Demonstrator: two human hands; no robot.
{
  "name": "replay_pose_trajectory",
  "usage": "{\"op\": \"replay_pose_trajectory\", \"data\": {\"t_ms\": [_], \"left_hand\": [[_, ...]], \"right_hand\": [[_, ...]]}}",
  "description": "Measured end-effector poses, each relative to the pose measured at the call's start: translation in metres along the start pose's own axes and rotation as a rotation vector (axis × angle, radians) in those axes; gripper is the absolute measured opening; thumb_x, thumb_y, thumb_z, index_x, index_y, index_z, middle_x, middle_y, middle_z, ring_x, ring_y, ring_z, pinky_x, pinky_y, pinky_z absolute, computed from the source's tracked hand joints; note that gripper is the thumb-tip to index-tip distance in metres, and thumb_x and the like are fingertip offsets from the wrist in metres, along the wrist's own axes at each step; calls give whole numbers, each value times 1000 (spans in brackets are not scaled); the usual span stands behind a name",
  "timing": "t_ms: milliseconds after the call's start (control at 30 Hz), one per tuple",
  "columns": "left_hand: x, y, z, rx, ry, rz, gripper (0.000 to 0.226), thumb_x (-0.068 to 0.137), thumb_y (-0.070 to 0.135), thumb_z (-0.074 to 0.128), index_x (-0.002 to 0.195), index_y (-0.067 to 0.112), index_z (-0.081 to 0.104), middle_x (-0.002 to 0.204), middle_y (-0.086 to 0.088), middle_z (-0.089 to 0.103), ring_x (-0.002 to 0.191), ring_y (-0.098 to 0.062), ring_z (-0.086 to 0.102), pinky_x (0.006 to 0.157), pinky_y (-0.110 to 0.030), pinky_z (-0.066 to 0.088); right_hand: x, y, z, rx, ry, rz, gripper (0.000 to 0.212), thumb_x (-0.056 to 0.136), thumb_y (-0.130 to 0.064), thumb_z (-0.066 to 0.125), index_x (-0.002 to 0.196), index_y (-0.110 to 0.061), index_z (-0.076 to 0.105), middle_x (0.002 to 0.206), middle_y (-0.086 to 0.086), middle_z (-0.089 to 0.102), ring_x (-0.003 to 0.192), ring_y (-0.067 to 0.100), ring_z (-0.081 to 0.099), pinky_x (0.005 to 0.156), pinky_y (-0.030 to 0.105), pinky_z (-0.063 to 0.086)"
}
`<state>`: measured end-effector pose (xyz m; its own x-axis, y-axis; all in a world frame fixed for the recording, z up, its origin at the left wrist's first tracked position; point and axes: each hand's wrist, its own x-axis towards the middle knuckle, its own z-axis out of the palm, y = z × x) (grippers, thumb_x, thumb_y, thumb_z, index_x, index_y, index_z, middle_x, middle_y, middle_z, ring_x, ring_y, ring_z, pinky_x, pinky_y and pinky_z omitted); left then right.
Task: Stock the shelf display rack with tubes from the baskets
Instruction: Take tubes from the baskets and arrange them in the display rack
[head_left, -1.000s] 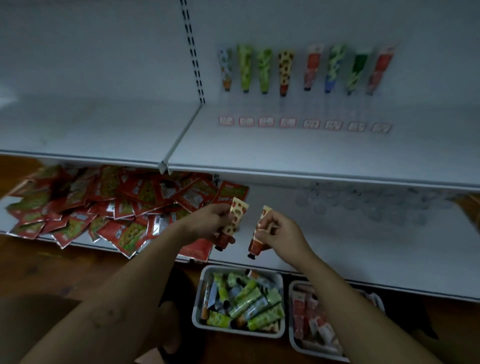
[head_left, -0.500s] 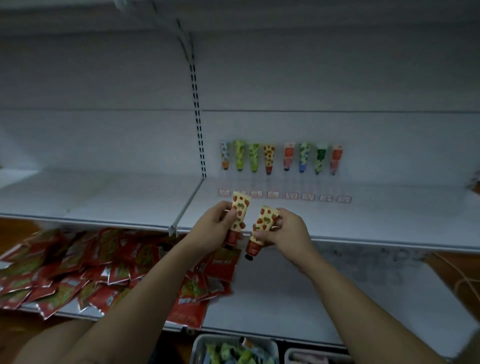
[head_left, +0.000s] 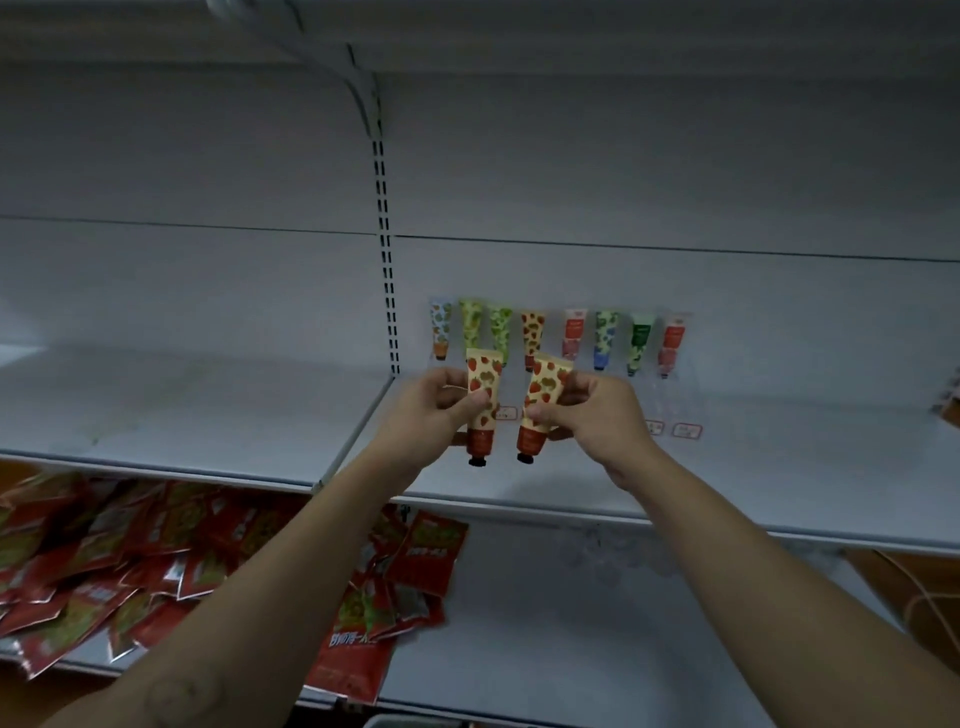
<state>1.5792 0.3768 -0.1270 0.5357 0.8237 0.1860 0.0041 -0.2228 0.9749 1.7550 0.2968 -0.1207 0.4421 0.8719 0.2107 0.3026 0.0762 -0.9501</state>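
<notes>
Exposure: dim, flat, cool grey cast.
Shadows: soft, deepest beneath the shelf, darkening the red packets.
Focus: soft overall; rear tubes hazy, price labels unreadable.
Distortion: wide-angle bowing of shelf edges; upright curved toward top.
Motion smear along top edge. Corners darkened.

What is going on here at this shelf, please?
A person is stocking tubes. The left hand grips a strawberry tube and the right hand grips a second strawberry tube, both caps down, in front of the white shelf. Behind them, a row of eight tubes stands in the display rack. Neither held tube is in it yet. Red packets lie on the lower shelf.
</notes>
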Motion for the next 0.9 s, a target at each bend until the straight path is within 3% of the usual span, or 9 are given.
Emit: {"op": "replay_pose_trajectory", "data": {"t_ms": [133, 333, 467, 600, 700, 767, 900], "left_hand": [[27, -12, 7, 21, -17, -10, 21, 92, 17, 63, 110, 6, 60, 97, -12, 73, 93, -27, 69, 87, -46, 55], [62, -20, 14, 36, -2, -27, 18, 90, 16, 65, 104, 5, 65, 106, -20, 65, 91, -27, 68, 80, -45, 58], [88, -23, 3, 105, 31, -34, 8, 90, 19, 66, 95, 13, 67, 101, -12, 70, 91, -25, 69, 81, -49, 57], [101, -36, 0, 156, 73, -56, 9, 90, 23, 65, 92, 15, 68, 94, -9, 71, 91, -28, 68, 84, -53, 55], [106, -42, 6, 158, 79, -63, 14, 93, 23, 60, 92, 10, 66, 99, -19, 68, 85, -27, 63, 80, -40, 50], [113, -42, 8, 151, 84, -53, 10, 93, 24, 61, 86, 18, 65, 101, -18, 68, 86, -25, 63, 79, -38, 48], [127, -40, 9, 138, 59, -15, 9, 91, 21, 64, 85, 28, 61, 100, -5, 68, 91, -22, 67, 74, -30, 54]], "right_hand": [[20, 12, -19, -64, 37, 22, 14, 73, -14, 81, 81, -12, 70, 81, 5, 72, 73, 17, 67, 59, 29, 54], [52, 19, -26, -97, 17, 18, 18, 73, -12, 81, 76, -23, 67, 76, -1, 71, 69, 14, 65, 58, 28, 53], [73, 19, -24, -152, -14, -13, 26, 75, -12, 80, 72, -30, 61, 73, -6, 68, 67, 8, 62, 53, 17, 47], [88, 30, -19, -209, -29, -20, 13, 79, -16, 76, 72, -20, 65, 71, 2, 67, 63, 11, 60, 57, 27, 47], [94, 43, -18, -238, 3, -17, 12, 83, -19, 73, 76, -12, 66, 68, 8, 65, 52, 14, 58, 56, 37, 53], [98, 51, -22, -217, 41, -13, 11, 83, -19, 73, 77, -12, 68, 68, 8, 67, 53, 18, 61, 60, 41, 55], [113, 56, -28, -195, 88, -21, 10, 84, -17, 71, 84, -7, 69, 80, 13, 69, 61, 22, 66, 63, 36, 59]]}}
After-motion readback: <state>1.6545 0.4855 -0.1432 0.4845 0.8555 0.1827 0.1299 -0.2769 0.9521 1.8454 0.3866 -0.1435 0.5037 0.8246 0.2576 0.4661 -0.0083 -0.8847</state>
